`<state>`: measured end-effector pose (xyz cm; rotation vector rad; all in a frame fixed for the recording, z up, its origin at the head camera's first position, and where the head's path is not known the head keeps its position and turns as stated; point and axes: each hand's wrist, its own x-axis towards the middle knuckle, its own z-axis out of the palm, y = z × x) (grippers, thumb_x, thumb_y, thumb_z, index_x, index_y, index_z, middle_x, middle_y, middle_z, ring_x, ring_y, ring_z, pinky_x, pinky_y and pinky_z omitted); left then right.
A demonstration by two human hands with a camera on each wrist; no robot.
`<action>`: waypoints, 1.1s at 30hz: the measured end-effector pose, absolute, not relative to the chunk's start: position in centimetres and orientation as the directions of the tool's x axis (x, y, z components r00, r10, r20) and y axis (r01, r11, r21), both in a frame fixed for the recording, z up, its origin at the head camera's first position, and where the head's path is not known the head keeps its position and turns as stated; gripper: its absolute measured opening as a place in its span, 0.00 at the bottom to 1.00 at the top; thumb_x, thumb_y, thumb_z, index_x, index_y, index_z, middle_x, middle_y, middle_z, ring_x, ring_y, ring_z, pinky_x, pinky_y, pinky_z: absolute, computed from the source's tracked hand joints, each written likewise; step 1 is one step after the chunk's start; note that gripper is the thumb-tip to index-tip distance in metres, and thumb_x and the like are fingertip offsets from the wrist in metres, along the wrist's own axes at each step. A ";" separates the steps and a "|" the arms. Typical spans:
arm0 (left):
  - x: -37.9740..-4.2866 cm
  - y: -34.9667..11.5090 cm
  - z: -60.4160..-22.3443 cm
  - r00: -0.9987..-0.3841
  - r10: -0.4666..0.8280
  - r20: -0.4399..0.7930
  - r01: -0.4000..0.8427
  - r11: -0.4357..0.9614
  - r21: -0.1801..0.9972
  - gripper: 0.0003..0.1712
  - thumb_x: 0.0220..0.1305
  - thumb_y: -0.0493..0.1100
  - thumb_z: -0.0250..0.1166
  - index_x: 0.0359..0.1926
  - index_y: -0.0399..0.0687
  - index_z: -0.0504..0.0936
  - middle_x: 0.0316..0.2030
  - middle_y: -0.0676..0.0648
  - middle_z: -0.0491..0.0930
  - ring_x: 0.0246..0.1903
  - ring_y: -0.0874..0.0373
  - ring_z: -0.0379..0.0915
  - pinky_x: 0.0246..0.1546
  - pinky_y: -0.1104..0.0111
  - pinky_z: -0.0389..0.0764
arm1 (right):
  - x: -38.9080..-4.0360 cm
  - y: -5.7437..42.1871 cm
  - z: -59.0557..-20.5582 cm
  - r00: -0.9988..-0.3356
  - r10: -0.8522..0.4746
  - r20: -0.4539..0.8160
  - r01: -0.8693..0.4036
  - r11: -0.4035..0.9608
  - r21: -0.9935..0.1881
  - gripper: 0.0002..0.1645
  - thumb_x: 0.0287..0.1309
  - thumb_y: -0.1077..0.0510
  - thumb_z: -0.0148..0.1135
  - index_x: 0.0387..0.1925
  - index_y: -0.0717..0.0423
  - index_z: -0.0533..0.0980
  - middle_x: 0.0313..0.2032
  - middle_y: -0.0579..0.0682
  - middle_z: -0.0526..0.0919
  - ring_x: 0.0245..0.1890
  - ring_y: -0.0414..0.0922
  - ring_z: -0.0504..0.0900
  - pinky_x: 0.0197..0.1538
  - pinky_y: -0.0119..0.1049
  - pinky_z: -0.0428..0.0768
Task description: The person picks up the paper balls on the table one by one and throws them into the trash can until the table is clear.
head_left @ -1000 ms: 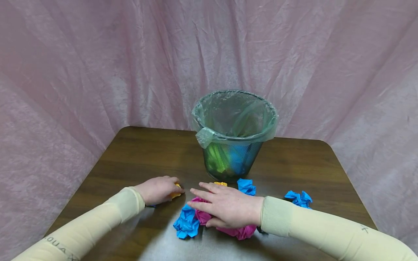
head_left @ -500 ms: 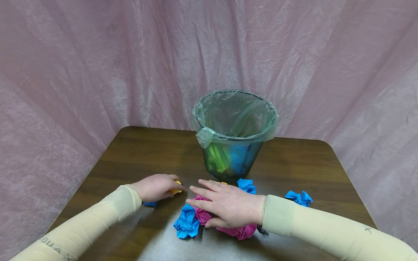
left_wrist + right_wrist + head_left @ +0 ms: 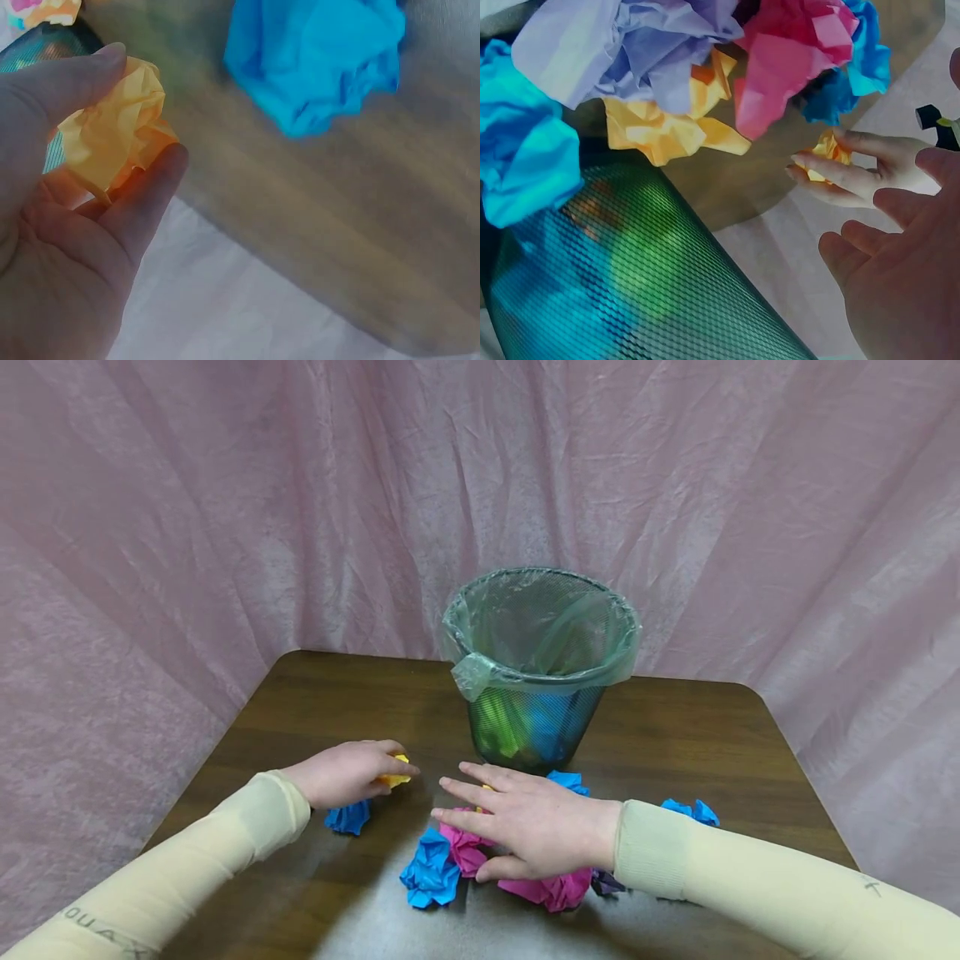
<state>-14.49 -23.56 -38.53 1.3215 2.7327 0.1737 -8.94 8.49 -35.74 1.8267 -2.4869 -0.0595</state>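
My left hand (image 3: 341, 772) pinches a crumpled yellow-orange paper ball (image 3: 124, 124) between thumb and fingertips, at the left of the table. Just beside that hand lies a blue paper ball (image 3: 348, 817), large in the left wrist view too. With fingers spread, my right hand (image 3: 542, 820) hovers over a cluster of crumpled paper and grips nothing. Around it show a blue ball (image 3: 431, 868), pink balls (image 3: 551, 889) and a dark purple one (image 3: 606, 883). The right wrist view shows a lavender ball (image 3: 641, 49) and another orange ball (image 3: 667, 131), largely hidden by my hand in the head view.
A mesh wastebasket (image 3: 540, 727) with a clear greenish liner stands behind the cluster, green and blue showing inside. One blue ball (image 3: 570, 782) lies at its foot, another (image 3: 693, 812) further right. Pink curtains (image 3: 375, 510) hang around the wooden table (image 3: 360, 693).
The left hand has shifted left and away from me with the yellow-orange ball, uncovering the blue ball beside it. The right hand has lifted slightly, fingers still spread.
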 end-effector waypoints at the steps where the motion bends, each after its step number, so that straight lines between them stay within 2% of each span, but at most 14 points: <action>1: -14.5 -23.7 -38.2 -0.623 0.781 -0.040 0.769 0.622 0.147 0.25 0.62 0.36 0.74 0.61 0.49 0.84 0.57 0.40 0.80 0.54 0.46 0.80 0.53 0.55 0.82 | -8.9 8.5 -35.5 -0.298 -0.954 0.023 -0.951 0.299 0.075 0.47 0.69 0.26 0.51 0.80 0.42 0.57 0.79 0.52 0.55 0.80 0.55 0.46 0.77 0.43 0.50; 5: -14.7 -23.9 -36.7 -0.632 0.775 -0.013 0.765 0.627 0.147 0.26 0.63 0.36 0.73 0.62 0.51 0.84 0.58 0.40 0.80 0.56 0.45 0.79 0.53 0.54 0.82 | -8.8 8.4 -34.2 -0.302 -0.953 0.026 -0.946 0.303 0.114 0.48 0.69 0.25 0.47 0.81 0.41 0.56 0.80 0.52 0.53 0.80 0.56 0.44 0.77 0.44 0.50; 12: -15.1 -24.4 -34.0 -0.632 0.773 0.055 0.771 0.620 0.148 0.27 0.63 0.37 0.74 0.63 0.54 0.83 0.55 0.46 0.79 0.48 0.54 0.81 0.49 0.61 0.83 | -8.7 8.4 -31.7 -0.317 -0.948 0.023 -0.941 0.318 0.119 0.49 0.69 0.24 0.45 0.82 0.40 0.51 0.81 0.51 0.48 0.80 0.55 0.40 0.77 0.45 0.48; 15: -15.2 -24.6 -32.5 -0.642 0.762 0.087 0.763 0.624 0.165 0.28 0.63 0.37 0.74 0.64 0.54 0.82 0.56 0.48 0.79 0.47 0.56 0.80 0.50 0.60 0.82 | -8.6 8.5 -30.8 -0.311 -0.949 0.044 -0.941 0.314 0.126 0.49 0.69 0.25 0.46 0.82 0.41 0.51 0.81 0.51 0.48 0.80 0.54 0.39 0.77 0.45 0.48; 20: -15.3 -25.0 -30.4 -0.670 0.732 0.126 0.742 0.651 0.159 0.30 0.63 0.37 0.74 0.65 0.56 0.81 0.58 0.48 0.78 0.52 0.53 0.79 0.52 0.58 0.82 | -8.5 8.8 -29.3 -0.291 -0.952 0.095 -0.938 0.303 0.165 0.50 0.68 0.26 0.50 0.82 0.43 0.53 0.81 0.53 0.49 0.81 0.54 0.38 0.78 0.46 0.45; 26: -15.7 -25.0 -28.7 -0.662 0.734 0.154 0.750 0.648 0.137 0.30 0.62 0.36 0.75 0.65 0.55 0.81 0.58 0.48 0.78 0.52 0.53 0.80 0.51 0.59 0.82 | -8.7 9.2 -27.4 -0.285 -0.948 0.145 -0.930 0.310 0.198 0.48 0.70 0.27 0.50 0.82 0.44 0.53 0.81 0.53 0.48 0.80 0.52 0.33 0.78 0.49 0.43; 33: -16.1 -24.8 -26.1 -0.659 0.734 0.165 0.752 0.641 0.150 0.31 0.65 0.37 0.73 0.67 0.55 0.79 0.59 0.47 0.77 0.51 0.54 0.79 0.49 0.59 0.83 | -8.9 9.9 -25.5 -0.298 -0.939 0.171 -0.923 0.329 0.202 0.50 0.70 0.27 0.50 0.82 0.44 0.51 0.81 0.53 0.45 0.80 0.56 0.37 0.78 0.51 0.43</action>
